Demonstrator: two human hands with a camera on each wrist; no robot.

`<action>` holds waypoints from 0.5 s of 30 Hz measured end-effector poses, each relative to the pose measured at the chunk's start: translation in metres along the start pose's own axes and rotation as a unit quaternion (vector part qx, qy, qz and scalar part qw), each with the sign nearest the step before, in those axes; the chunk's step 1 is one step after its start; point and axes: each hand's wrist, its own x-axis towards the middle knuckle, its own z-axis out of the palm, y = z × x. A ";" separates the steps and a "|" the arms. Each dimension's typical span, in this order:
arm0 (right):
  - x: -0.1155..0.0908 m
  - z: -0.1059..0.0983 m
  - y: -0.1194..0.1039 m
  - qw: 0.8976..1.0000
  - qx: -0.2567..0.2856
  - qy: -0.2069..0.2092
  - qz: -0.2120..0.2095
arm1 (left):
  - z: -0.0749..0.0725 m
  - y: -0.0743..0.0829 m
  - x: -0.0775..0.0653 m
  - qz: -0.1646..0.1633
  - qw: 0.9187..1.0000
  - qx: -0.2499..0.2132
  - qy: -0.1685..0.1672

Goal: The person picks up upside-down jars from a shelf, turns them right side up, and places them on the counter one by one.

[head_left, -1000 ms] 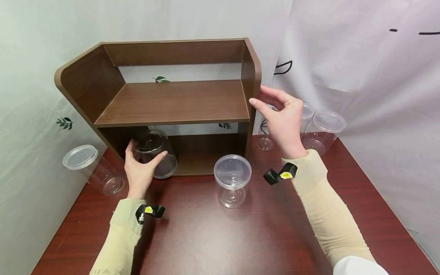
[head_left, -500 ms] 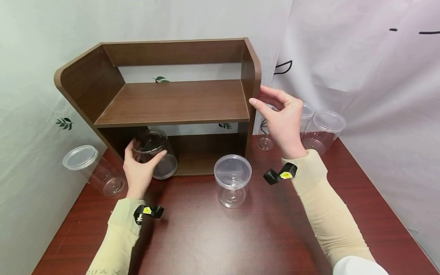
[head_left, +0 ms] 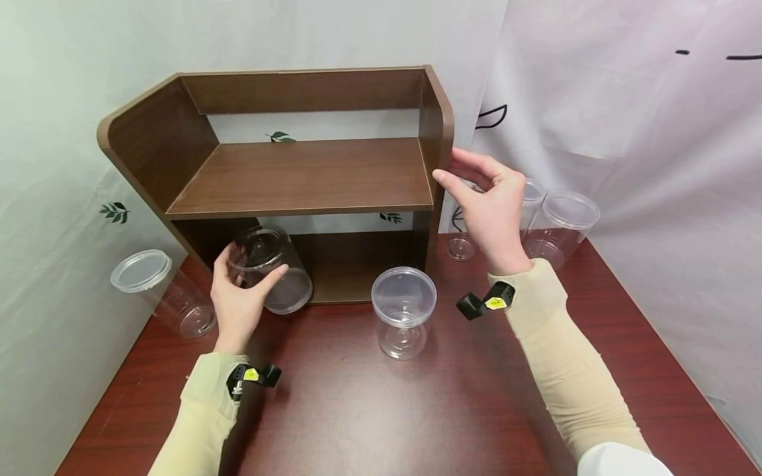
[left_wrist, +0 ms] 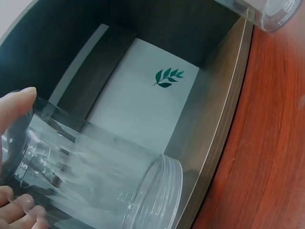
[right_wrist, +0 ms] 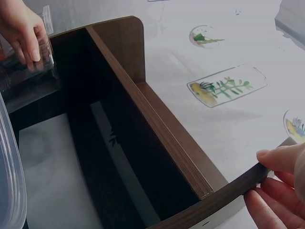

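Observation:
My left hand (head_left: 239, 299) holds a clear plastic jar (head_left: 289, 285) at the lower left opening of a brown wooden shelf (head_left: 309, 173). The jar tilts, and its ridged, lid-like end points down by the bottom board in the left wrist view. Thumb and fingers lie on opposite sides of the jar near its upper end. My right hand (head_left: 491, 206) pinches the front edge of the shelf's right side panel (right_wrist: 228, 192) between thumb and fingers. Another clear lidded jar (head_left: 403, 314) stands on the table in front of the shelf, between the hands.
A clear lidded jar (head_left: 161, 291) stands left of the shelf. Several more clear jars (head_left: 559, 228) stand to its right, partly behind my right hand. The red-brown table (head_left: 369, 423) carries everything. White cloth walls (head_left: 625, 145) rise behind and beside it.
My left hand has drawn slightly left and toward me. The jar in it tilts more, its lower end shifting a little right and forward. My right hand stays on the side panel.

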 end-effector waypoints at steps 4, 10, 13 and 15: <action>0.000 0.000 0.001 1.000 0.002 0.000 -0.001 | -0.003 0.018 -0.011 -0.003 1.000 -0.023 -0.010; 0.000 0.001 0.001 1.000 0.002 0.002 -0.001 | -0.007 0.025 -0.020 -0.002 0.999 -0.048 -0.015; -0.001 0.001 0.000 1.000 0.005 0.003 0.001 | -0.010 0.019 -0.020 0.002 0.998 -0.054 -0.011; -0.001 0.001 0.000 1.000 0.003 0.004 0.001 | -0.012 0.021 -0.021 0.007 0.998 -0.067 -0.010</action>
